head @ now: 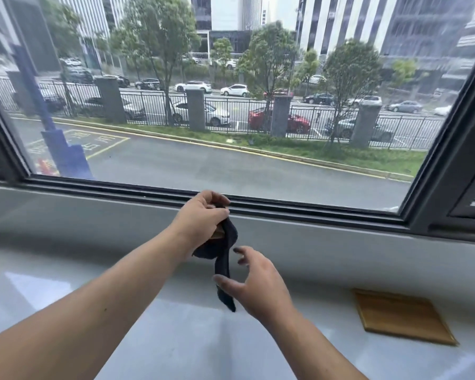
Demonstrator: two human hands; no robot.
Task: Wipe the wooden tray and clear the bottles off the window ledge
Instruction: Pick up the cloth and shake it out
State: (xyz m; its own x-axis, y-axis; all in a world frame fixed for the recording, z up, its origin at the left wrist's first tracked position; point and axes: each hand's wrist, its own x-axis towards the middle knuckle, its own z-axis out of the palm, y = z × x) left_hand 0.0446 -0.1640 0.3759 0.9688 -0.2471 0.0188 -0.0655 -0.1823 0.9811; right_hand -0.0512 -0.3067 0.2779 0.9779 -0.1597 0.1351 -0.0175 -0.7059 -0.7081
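Observation:
My left hand (203, 218) is raised over the white window ledge (66, 283) and grips a dark cloth (225, 259) by its top, so the cloth hangs down in a twisted strip. A small brown patch shows under that hand; what it is I cannot tell. My right hand (255, 283) is just right of the hanging cloth with fingers spread, thumb near the cloth's lower end, holding nothing. A flat wooden tray (401, 316) lies on the ledge at the right, apart from both hands. No bottles are in view.
A large window pane (231, 105) with a dark frame (313, 212) runs along the back of the ledge, with an angled frame post (450, 149) at the right. Outside are a road, a fence, parked cars and trees.

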